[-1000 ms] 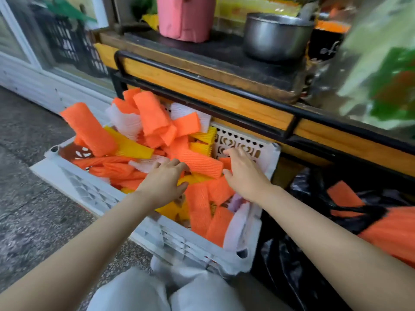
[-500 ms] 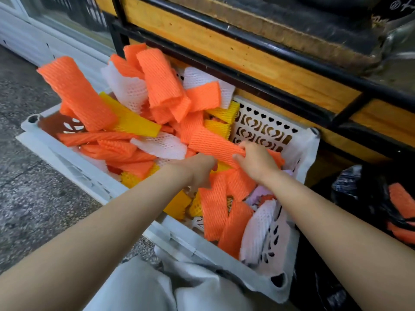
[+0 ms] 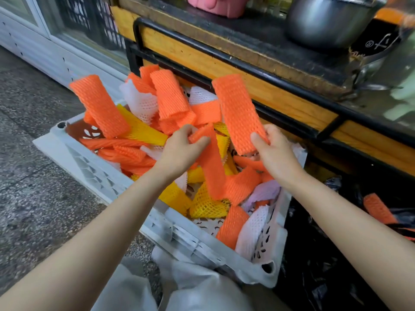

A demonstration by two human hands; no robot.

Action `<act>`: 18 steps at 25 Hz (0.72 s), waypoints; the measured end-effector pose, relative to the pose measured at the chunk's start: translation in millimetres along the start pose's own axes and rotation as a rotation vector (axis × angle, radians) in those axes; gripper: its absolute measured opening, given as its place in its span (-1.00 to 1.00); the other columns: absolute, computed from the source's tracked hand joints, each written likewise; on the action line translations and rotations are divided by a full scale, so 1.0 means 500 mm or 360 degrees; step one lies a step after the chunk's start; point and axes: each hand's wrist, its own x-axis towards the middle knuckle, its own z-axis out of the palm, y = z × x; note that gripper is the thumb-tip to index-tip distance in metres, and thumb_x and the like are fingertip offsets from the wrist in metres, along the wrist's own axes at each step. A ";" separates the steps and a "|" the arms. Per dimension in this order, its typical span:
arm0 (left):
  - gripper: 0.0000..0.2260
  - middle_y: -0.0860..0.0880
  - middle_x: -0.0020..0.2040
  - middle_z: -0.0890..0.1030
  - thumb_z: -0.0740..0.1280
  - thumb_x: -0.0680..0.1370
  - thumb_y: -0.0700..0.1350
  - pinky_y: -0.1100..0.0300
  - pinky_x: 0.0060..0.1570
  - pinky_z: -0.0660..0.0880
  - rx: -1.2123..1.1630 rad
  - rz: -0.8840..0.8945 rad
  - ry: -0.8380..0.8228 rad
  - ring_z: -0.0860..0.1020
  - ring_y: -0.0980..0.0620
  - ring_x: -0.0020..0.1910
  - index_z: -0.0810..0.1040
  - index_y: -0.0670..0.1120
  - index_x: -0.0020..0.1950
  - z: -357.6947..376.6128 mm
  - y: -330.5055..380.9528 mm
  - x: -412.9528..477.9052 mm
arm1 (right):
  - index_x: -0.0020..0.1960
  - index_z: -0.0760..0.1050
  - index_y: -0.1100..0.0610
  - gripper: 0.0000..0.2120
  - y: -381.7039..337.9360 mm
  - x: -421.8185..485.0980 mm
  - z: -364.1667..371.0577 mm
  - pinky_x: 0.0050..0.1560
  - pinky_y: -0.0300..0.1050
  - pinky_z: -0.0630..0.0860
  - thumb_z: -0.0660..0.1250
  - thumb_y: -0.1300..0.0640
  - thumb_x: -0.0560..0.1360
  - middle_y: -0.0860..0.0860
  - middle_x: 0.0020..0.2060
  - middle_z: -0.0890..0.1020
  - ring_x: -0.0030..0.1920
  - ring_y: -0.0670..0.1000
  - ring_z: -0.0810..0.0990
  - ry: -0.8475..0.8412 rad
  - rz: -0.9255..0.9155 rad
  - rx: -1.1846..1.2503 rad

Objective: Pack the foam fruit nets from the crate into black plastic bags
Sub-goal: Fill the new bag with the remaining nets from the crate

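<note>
A white plastic crate (image 3: 94,169) on the ground holds several orange, yellow and white foam fruit nets. My left hand (image 3: 179,151) pinches one orange net (image 3: 212,169) by its top end, and it hangs down over the pile. My right hand (image 3: 275,151) grips a second orange net (image 3: 238,113) by its lower end, so it stands upright above the crate. A black plastic bag (image 3: 325,254) lies to the right of the crate, with an orange net (image 3: 378,208) inside.
A wooden counter with a black metal frame (image 3: 258,86) runs right behind the crate, carrying a steel pot (image 3: 325,19) and a pink container (image 3: 217,4). Grey pavement (image 3: 33,187) stretches to the left. My light trousers (image 3: 179,290) are at the bottom.
Both hands were reaching into the pile; each now holds an orange net lifted clear of the crate, the right one raised highest.
</note>
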 end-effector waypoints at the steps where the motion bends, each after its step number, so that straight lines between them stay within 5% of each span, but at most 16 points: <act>1: -0.89 -0.03 -0.23 0.55 0.32 0.54 -0.06 0.15 -0.29 0.51 -0.0259 -0.0053 0.0038 0.52 0.09 -0.32 0.44 -0.07 -0.12 -0.007 0.006 -0.010 | 0.01 0.36 0.01 -0.93 -0.012 -0.018 0.006 -0.16 -0.02 0.54 0.11 0.07 0.62 0.04 -0.13 0.56 -0.23 0.02 0.58 -0.0099 0.0028 0.0010; 4: -0.87 -0.09 -0.09 0.61 0.25 0.59 -0.06 0.10 -0.26 0.62 -0.0681 -0.0193 0.0106 0.63 0.05 -0.22 0.45 -0.09 0.06 -0.016 0.011 -0.036 | 0.05 0.43 0.12 -0.71 -0.026 -0.065 0.031 -0.11 0.10 0.53 0.06 -0.06 0.61 0.16 -0.08 0.59 -0.12 0.16 0.59 -0.0403 0.0061 -0.0335; 6: -0.78 -0.10 0.00 0.59 0.19 0.62 0.00 0.04 -0.16 0.61 -0.0711 -0.0277 0.0122 0.62 0.00 -0.09 0.41 -0.12 0.16 -0.015 0.003 -0.047 | 0.10 0.40 0.13 -0.68 -0.027 -0.080 0.050 -0.24 -0.07 0.46 0.06 -0.10 0.61 0.08 -0.07 0.56 -0.16 0.03 0.55 -0.0424 0.0029 -0.0518; 9: -0.68 -0.09 0.10 0.54 0.13 0.62 0.09 0.05 -0.05 0.59 -0.0921 -0.0417 0.0044 0.58 0.01 0.03 0.37 -0.13 0.21 -0.023 -0.001 -0.059 | 0.25 0.32 0.07 -0.70 -0.039 -0.081 0.076 -0.23 -0.29 0.41 0.08 -0.06 0.61 -0.06 0.01 0.50 -0.06 -0.09 0.52 -0.0391 0.0053 -0.0384; 12: -0.59 -0.09 0.16 0.54 0.28 0.54 0.14 0.06 0.05 0.56 -0.1153 -0.0379 -0.0107 0.58 0.02 0.11 0.38 -0.14 0.21 -0.042 -0.008 -0.074 | 0.16 0.39 0.07 -0.75 -0.057 -0.073 0.096 -0.16 -0.18 0.48 0.09 -0.04 0.62 -0.08 -0.12 0.56 -0.10 -0.07 0.57 -0.0409 0.0082 -0.0197; 14: -0.65 -0.08 0.11 0.54 0.38 0.50 -0.02 0.18 -0.04 0.55 -0.0917 -0.0268 -0.0128 0.58 0.06 0.05 0.37 -0.12 0.18 -0.052 -0.005 -0.088 | 0.04 0.42 0.10 -0.76 -0.073 -0.074 0.116 -0.20 -0.10 0.51 0.08 -0.03 0.62 0.01 -0.23 0.57 -0.23 -0.04 0.58 -0.0413 0.0037 -0.0132; 16: -0.67 -0.08 0.07 0.54 0.39 0.49 -0.16 0.23 -0.06 0.51 -0.0681 -0.0114 0.0072 0.55 0.05 0.02 0.37 -0.12 0.18 -0.066 -0.009 -0.092 | 0.04 0.44 0.18 -0.71 -0.085 -0.070 0.145 -0.10 0.10 0.51 0.08 -0.01 0.62 0.20 -0.15 0.59 -0.15 0.15 0.59 -0.0441 -0.0061 -0.0117; 18: -0.74 0.00 -0.04 0.54 0.38 0.49 -0.19 0.22 -0.07 0.45 -0.0545 -0.0003 0.0347 0.51 0.06 -0.04 0.38 -0.09 0.10 -0.103 -0.024 -0.087 | 0.14 0.45 0.18 -0.71 -0.095 -0.054 0.181 -0.02 0.10 0.52 0.08 0.01 0.63 0.16 -0.04 0.59 -0.06 0.11 0.58 -0.0508 -0.0118 -0.0103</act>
